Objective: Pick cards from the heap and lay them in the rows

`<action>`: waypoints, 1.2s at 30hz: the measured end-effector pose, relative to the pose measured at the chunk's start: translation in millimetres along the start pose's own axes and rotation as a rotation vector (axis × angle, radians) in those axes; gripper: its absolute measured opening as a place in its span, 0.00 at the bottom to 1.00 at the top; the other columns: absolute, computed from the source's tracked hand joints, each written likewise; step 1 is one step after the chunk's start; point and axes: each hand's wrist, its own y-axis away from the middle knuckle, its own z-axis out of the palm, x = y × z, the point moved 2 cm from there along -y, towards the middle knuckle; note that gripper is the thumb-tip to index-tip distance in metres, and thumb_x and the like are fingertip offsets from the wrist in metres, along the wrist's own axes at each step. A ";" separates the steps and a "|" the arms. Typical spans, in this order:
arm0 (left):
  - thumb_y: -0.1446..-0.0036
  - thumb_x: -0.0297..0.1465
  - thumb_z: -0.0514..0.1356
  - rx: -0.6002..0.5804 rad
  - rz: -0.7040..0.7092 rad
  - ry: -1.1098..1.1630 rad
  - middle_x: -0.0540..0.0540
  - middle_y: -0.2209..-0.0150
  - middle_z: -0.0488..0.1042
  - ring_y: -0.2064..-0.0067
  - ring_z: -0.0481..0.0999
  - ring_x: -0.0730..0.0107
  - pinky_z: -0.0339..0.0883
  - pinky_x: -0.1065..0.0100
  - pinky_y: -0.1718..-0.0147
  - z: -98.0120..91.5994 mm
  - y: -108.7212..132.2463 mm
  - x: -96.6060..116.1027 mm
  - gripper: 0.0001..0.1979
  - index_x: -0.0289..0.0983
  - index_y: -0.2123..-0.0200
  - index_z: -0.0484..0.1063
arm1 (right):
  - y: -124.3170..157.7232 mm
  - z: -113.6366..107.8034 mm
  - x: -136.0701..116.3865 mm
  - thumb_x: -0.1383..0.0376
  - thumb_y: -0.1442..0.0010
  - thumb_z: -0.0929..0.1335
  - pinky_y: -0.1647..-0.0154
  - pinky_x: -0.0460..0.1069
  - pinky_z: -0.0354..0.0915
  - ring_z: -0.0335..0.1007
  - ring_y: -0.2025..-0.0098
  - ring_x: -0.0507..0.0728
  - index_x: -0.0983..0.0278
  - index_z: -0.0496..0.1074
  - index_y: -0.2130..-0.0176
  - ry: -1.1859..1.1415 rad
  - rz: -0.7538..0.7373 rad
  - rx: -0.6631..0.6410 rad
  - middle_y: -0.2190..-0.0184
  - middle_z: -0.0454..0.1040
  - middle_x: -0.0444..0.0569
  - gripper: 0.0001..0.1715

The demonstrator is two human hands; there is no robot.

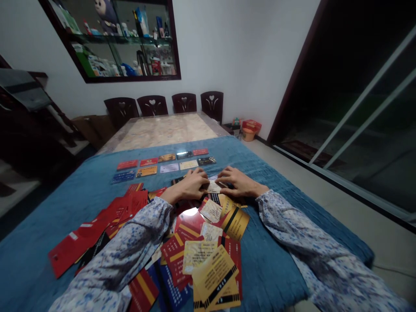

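Note:
My left hand (190, 185) and my right hand (236, 182) meet over a blue cloth (276, 260), fingers curled and pinching a pale card (213, 187) between them. Under and in front of my hands lies a loose heap of cards (195, 242), red, gold and blue, spread toward me and to the left. Beyond my hands two neat rows of cards (164, 164) lie flat on the cloth. Both arms wear flowered sleeves.
The cloth covers the near part of a long table (162, 130) with a bare marbled top behind. Several dark chairs (183, 102) stand at its far end. A glazed wall shelf (123, 39) hangs above. A sliding glass door (364, 112) is at the right.

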 end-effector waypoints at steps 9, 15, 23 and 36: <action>0.39 0.29 0.61 -0.037 0.055 0.000 0.43 0.57 0.77 0.52 0.71 0.60 0.61 0.62 0.52 -3.4 1.5 0.7 0.06 0.37 0.68 0.77 | 0.0 -2.3 0.0 0.53 0.33 0.68 0.49 0.61 0.66 0.66 0.51 0.64 0.64 0.79 0.47 -0.045 -0.007 -0.018 0.52 0.77 0.59 0.22; 0.41 0.24 0.59 -0.041 0.136 0.046 0.44 0.64 0.79 0.57 0.75 0.64 0.64 0.67 0.55 -7.3 0.3 2.1 0.09 0.36 0.73 0.75 | 0.6 -4.7 -2.7 0.55 0.31 0.67 0.50 0.59 0.66 0.67 0.53 0.63 0.63 0.81 0.53 -0.033 -0.063 0.021 0.55 0.80 0.58 0.19; 0.44 0.24 0.57 0.004 0.124 0.033 0.44 0.70 0.78 0.67 0.74 0.69 0.64 0.70 0.64 -11.7 1.2 4.6 0.09 0.35 0.73 0.76 | -0.3 -7.7 -9.6 0.58 0.27 0.63 0.54 0.56 0.67 0.69 0.56 0.61 0.64 0.81 0.57 0.031 -0.131 0.102 0.62 0.82 0.55 0.19; 0.39 0.23 0.55 0.264 0.084 -0.111 0.42 0.66 0.79 0.63 0.76 0.65 0.68 0.66 0.59 -2.6 -2.8 -12.4 0.11 0.35 0.65 0.79 | 4.2 5.7 7.5 0.65 0.30 0.64 0.57 0.54 0.70 0.71 0.58 0.61 0.64 0.79 0.55 0.042 -0.001 0.238 0.64 0.79 0.57 0.14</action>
